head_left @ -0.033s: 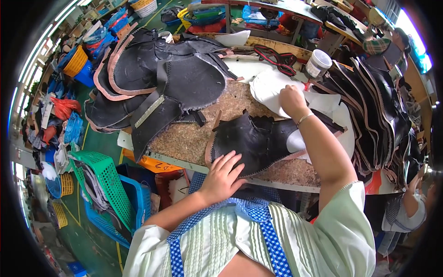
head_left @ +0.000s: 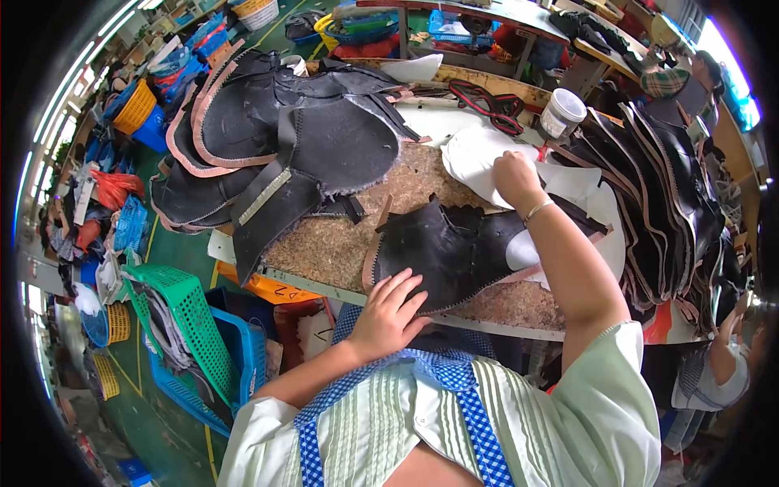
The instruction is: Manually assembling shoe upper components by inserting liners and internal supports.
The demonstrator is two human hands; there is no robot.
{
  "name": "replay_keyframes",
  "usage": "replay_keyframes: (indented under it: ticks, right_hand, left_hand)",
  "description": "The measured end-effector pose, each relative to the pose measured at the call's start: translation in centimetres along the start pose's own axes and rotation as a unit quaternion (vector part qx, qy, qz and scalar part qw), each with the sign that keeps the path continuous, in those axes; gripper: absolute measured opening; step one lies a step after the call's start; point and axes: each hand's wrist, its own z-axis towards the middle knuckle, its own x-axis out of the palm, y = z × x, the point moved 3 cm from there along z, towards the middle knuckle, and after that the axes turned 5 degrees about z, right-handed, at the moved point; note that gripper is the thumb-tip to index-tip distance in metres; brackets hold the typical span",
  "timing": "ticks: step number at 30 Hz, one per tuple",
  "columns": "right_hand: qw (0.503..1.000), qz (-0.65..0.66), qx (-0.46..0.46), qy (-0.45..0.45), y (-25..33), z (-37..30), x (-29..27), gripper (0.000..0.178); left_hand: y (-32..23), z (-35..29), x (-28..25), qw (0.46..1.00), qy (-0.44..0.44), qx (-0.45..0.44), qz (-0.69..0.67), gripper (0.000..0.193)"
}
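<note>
**Black panel along the near edge, bare desk to its left**

The black panel (head_left: 426, 252) lies flat in front of me, close along the near edge of the desk (head_left: 324, 247), a pinkish toothed trim down its left side. A white patch (head_left: 521, 250) shows on its right half, partly behind my forearm. My left hand (head_left: 395, 310) rests on the panel's near left corner, fingers loosely spread, gripping nothing. My right hand (head_left: 517, 178) is curled over the white pieces (head_left: 471, 162) just beyond the panel's far edge; I cannot tell whether it has pinched one. Bare speckled surface runs between the panel and the heap of black pieces (head_left: 345, 142) on my left, with another patch at the near right. A lidded tub (head_left: 561, 114) stands past my right hand, and layered black pieces (head_left: 649, 195) crowd the right side.
</note>
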Motion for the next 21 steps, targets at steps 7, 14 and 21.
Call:
replay_keyframes:
  ticks: [7, 14, 21]
  right_hand:
    - [0.504, 0.694, 0.445, -0.258, -10.4, -2.3, 6.2, 0.018]
    - [0.762, 0.300, 0.198, -0.538, -2.3, -10.1, -8.9, 0.010]
    - [0.884, 0.293, -0.067, -0.358, 12.4, -12.1, -8.7, 0.024]
  left_hand:
    - [0.4, 0.4, -2.4, 0.991, -0.100, -0.040, -0.076, 0.042]
    - [1.2, 1.8, -4.5, 0.940, -0.124, -0.139, -0.286, 0.034]
    - [2.6, 8.6, 3.5, 0.755, -0.079, -0.296, -0.579, 0.034]
